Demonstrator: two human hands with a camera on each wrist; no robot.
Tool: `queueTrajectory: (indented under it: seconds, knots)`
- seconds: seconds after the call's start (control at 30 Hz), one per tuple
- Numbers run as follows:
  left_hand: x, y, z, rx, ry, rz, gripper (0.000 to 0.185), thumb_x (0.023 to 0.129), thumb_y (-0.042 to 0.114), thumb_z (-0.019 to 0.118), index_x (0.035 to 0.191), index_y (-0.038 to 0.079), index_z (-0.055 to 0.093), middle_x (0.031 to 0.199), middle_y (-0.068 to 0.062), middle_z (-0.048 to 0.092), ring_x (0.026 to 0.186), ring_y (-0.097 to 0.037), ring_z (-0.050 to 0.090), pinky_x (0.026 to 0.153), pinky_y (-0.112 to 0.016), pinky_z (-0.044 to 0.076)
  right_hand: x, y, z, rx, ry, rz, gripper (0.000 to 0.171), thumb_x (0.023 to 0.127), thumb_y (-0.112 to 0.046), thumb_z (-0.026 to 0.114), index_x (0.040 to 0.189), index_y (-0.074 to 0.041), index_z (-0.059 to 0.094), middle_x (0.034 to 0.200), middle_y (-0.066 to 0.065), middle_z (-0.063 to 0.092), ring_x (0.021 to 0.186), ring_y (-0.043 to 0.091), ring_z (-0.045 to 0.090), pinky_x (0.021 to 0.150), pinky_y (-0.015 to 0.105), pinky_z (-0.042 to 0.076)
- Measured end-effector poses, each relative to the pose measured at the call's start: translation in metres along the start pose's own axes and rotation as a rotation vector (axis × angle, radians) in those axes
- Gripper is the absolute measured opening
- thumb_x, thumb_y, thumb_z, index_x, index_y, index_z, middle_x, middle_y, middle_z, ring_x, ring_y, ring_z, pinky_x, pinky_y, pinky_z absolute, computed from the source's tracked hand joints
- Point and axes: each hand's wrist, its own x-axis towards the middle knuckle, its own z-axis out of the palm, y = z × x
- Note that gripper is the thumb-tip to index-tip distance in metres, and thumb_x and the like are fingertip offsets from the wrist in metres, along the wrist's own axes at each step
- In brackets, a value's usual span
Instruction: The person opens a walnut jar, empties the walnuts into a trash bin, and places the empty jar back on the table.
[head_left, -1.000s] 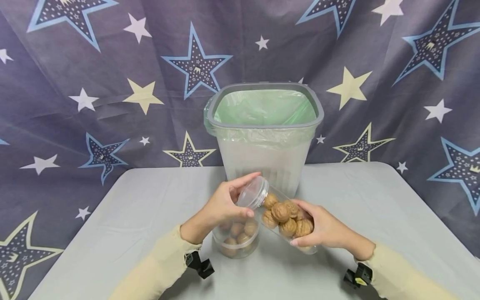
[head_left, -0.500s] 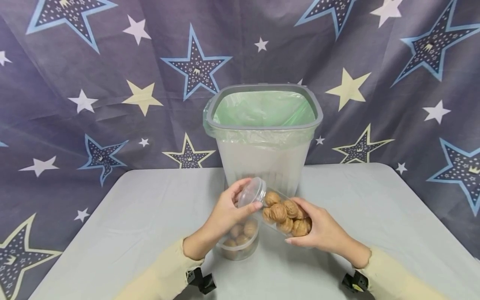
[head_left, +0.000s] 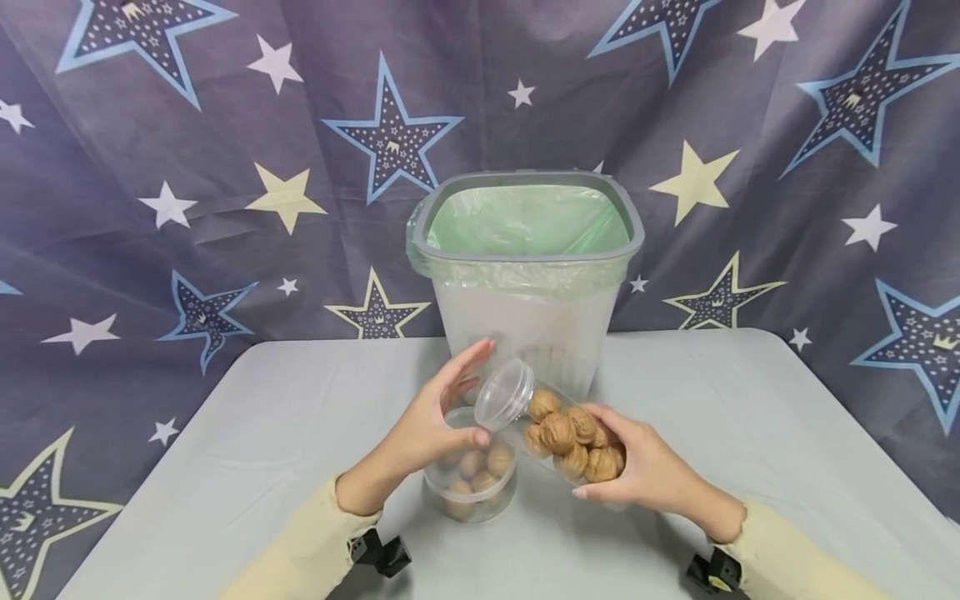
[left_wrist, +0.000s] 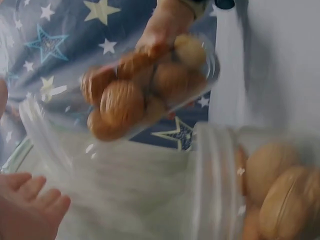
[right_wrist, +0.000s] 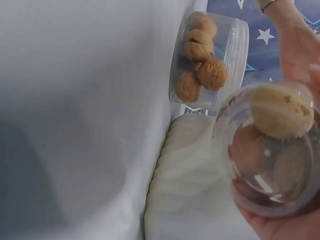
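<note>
Two clear plastic jars in play, and one trash bin [head_left: 525, 312] behind them on the table [head_left: 690, 375]! The right hand [head_left: 643, 467] is clamped round the tilted jar [head_left: 506, 396], just in front of the bin, and I count at least seven walnuts [head_left: 558, 433] inside, any behind the fingers hidden. The left hand [head_left: 423, 429], fingers and thumb apart, is near that jar's rimmed end; whether the thumb touches, I can't tell. To the upright jar [head_left: 491, 507], before the bin's left part: four walnuts plain from the right wrist, the rest uncertain. Left wrist's blurry; the bin's foot is partly covered.
</note>
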Motion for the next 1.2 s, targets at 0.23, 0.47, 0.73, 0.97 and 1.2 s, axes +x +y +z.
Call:
queueTrajectory:
  seconds: [0.23, 0.47, 0.73, 0.97, 1.2]
  knots:
    - [0.001, -0.001, -0.012, -0.034, -0.242, 0.083, 0.113, 0.069, 0.057, 0.073, 0.15, 0.003, 0.016, 0.156, -0.014, 0.019, 0.143, -0.023, 0.019, 0.113, -0.036, 0.026, -0.004, 0.0, 0.0, 0.185, -0.125, -0.047, 0.079, 0.064, -0.023, 0.087, 0.132, -0.008, 0.049, 0.111, 0.0, 0.065, 0.096, 0.009, 0.061, 0.086, 0.025, 0.049]
    - [0.001, -0.002, -0.018, -0.099, -0.395, 0.144, 0.118, 0.068, 0.054, 0.075, 0.15, 0.0, 0.01, 0.156, -0.015, 0.013, 0.143, -0.029, 0.015, 0.115, -0.038, 0.018, -0.006, 0.0, 0.001, 0.342, -0.251, -0.123, 0.08, 0.065, -0.015, 0.084, 0.134, -0.001, 0.045, 0.118, 0.004, 0.063, 0.104, 0.012, 0.06, 0.094, 0.024, 0.045]
    - [0.004, 0.002, -0.019, -0.118, -0.535, 0.215, 0.11, 0.071, 0.04, 0.077, 0.148, -0.004, 0.013, 0.156, -0.014, 0.016, 0.143, -0.03, 0.015, 0.116, -0.04, 0.015, -0.005, 0.006, 0.001, 0.509, -0.407, -0.118, 0.07, 0.067, -0.012, 0.079, 0.129, -0.003, 0.048, 0.116, 0.007, 0.063, 0.103, 0.015, 0.061, 0.094, 0.027, 0.047]
    - [0.007, 0.004, -0.019, -0.05, -0.589, 0.307, 0.116, 0.056, 0.003, 0.087, 0.149, -0.002, 0.017, 0.155, -0.012, 0.022, 0.141, -0.03, 0.023, 0.114, -0.043, 0.021, -0.004, 0.009, 0.003, 0.579, -0.481, -0.165, 0.068, 0.069, -0.015, 0.077, 0.129, -0.002, 0.048, 0.116, 0.009, 0.062, 0.102, 0.016, 0.06, 0.095, 0.03, 0.047]
    - [0.009, 0.002, -0.017, 0.002, -0.6, 0.39, 0.113, 0.057, 0.002, 0.086, 0.148, -0.002, 0.02, 0.153, -0.014, 0.026, 0.139, -0.027, 0.028, 0.112, -0.043, 0.026, -0.004, 0.01, 0.001, 0.56, -0.513, -0.2, 0.067, 0.072, -0.022, 0.076, 0.129, -0.003, 0.049, 0.115, 0.008, 0.063, 0.1, 0.014, 0.06, 0.093, 0.03, 0.048]
